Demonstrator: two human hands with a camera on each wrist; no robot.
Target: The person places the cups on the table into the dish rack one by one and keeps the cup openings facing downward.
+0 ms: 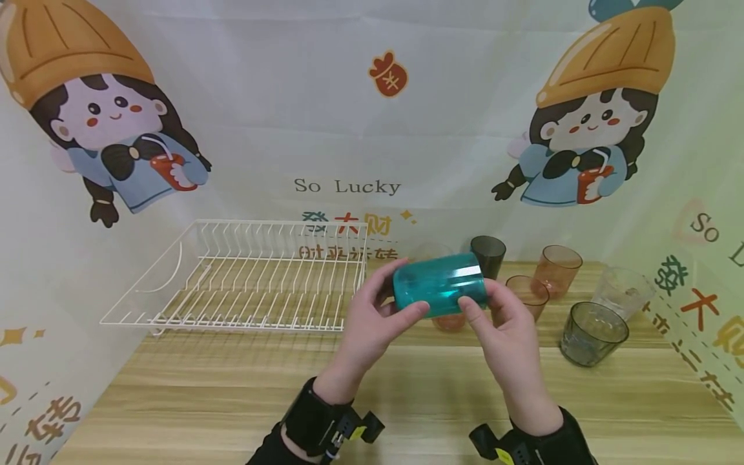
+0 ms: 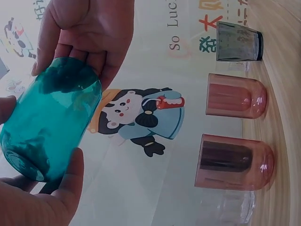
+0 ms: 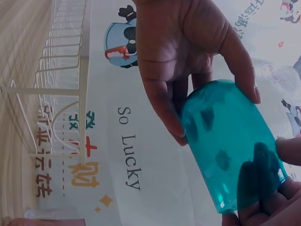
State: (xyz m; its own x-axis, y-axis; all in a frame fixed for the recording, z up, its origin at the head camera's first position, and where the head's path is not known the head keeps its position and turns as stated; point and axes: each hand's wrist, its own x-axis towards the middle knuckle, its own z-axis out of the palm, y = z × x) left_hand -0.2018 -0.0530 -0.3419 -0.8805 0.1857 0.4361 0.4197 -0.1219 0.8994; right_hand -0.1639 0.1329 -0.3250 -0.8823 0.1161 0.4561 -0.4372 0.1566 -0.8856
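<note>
Above the table, both hands hold a translucent teal drinking glass [image 1: 440, 285] on its side, tilted slightly. My left hand [image 1: 378, 307] grips the rounded left end, its thumb along the near side and fingers behind. At the other end, my right hand [image 1: 508, 326] pinches the glass between thumb and fingers. Through the teal wall of the glass [image 3: 225, 146] in the right wrist view, fingers show as dark shapes. Behind and right of the hands stand a dark grey glass [image 1: 488, 255], two pinkish-orange glasses, one at the back [image 1: 558, 271], and a wide smoky glass [image 1: 593, 336].
A white wire dish rack [image 1: 250, 326] stands on the left of the wooden table [image 1: 232, 394]. A clear glass [image 1: 623, 290] is behind the smoky one. Another pinkish glass [image 1: 449, 323] is partly hidden below the teal glass. A printed cloth [image 1: 261, 97] hangs behind.
</note>
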